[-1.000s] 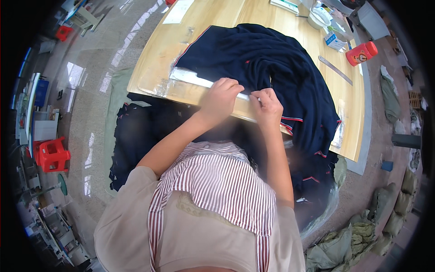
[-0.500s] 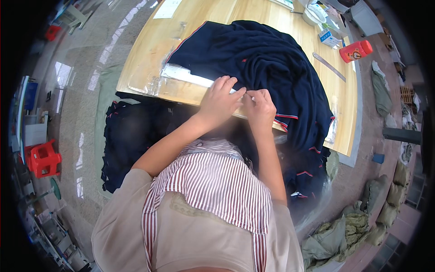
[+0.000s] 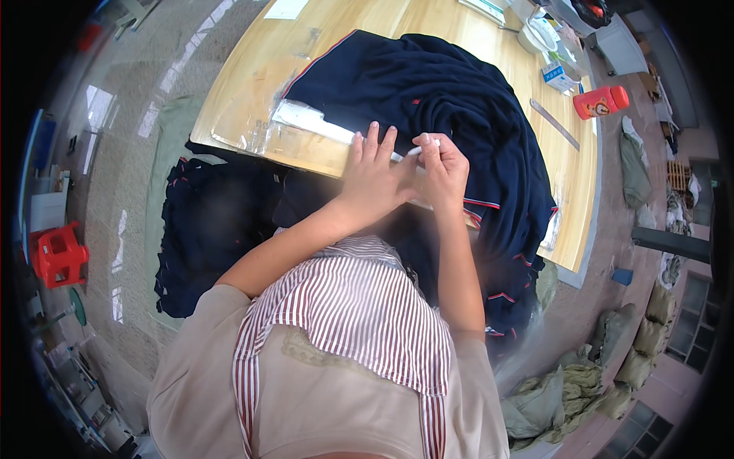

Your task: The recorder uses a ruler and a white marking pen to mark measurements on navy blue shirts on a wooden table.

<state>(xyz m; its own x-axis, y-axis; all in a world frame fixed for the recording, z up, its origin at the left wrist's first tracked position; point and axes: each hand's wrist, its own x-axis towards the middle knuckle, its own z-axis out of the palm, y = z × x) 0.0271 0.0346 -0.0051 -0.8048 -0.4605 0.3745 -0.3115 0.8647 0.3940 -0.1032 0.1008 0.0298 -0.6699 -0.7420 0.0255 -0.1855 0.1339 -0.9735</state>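
A dark navy knit garment (image 3: 367,80) with red-and-white edge trim lies spread over the near part of the wooden table (image 3: 245,80). A white flat strip (image 3: 313,122) lies along its near-left edge. My left hand (image 3: 375,174) rests at the table's front edge, fingers stretched out, its fingertips by the end of the strip. Close to its right, my right hand (image 3: 449,174) is closed in a pinch round a short white stick (image 3: 425,147), perhaps a marking pen. The stick's lower end is close to the left thumb. Part of the strip is hidden under my left hand.
More navy knit pieces (image 3: 206,237) are heaped below the table's front edge. On the right of the table are a metal ruler (image 3: 554,122), a red bottle (image 3: 601,102), a blue-and-white box (image 3: 558,76) and a white bowl (image 3: 539,35). A red stool (image 3: 60,255) stands at left.
My left hand's fingers have straightened and spread. The right hand has lifted a little, tilting the white stick. The garment lies much as before; the whole view has shifted slightly.
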